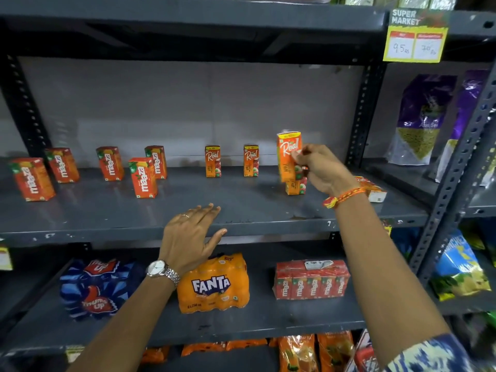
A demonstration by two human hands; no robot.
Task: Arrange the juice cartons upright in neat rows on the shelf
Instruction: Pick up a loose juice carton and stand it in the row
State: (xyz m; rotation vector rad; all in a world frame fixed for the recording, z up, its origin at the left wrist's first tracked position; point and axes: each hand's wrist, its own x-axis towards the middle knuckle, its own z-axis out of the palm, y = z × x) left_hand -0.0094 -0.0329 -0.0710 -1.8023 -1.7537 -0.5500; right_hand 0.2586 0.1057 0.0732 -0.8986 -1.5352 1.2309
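A dark grey metal shelf (241, 208) runs across a shop rack in front of me, with a pale wall behind it and packs of fizzy drink on the shelf below. On its left part stand five small red cardboard Maaza cartons (142, 178), upright but scattered and turned at odd angles. Toward the middle two small orange Real cartons (213, 161) stand upright, apart from one another.

My right hand (323, 170) has its grip closed on a third orange Real carton (288, 154), fingertips pinching its right edge near the upper half; it is lifted clear of the shelf and roughly upright. Just under it another orange carton (295, 187) stands low behind my hand, and one more (373, 190) lies on its side near my wrist. My left hand (192, 236) is open and empty, fingers spread flat at the shelf's front lip.

I judge these cartons light and fairly stiff, with smooth printed faces that could slip from a fingertip pinch. Squeezed hard, the walls would likely dent. The better hold, I think, is across the two narrow sides around mid-height, so the carton comes down flat on its base and does not tip
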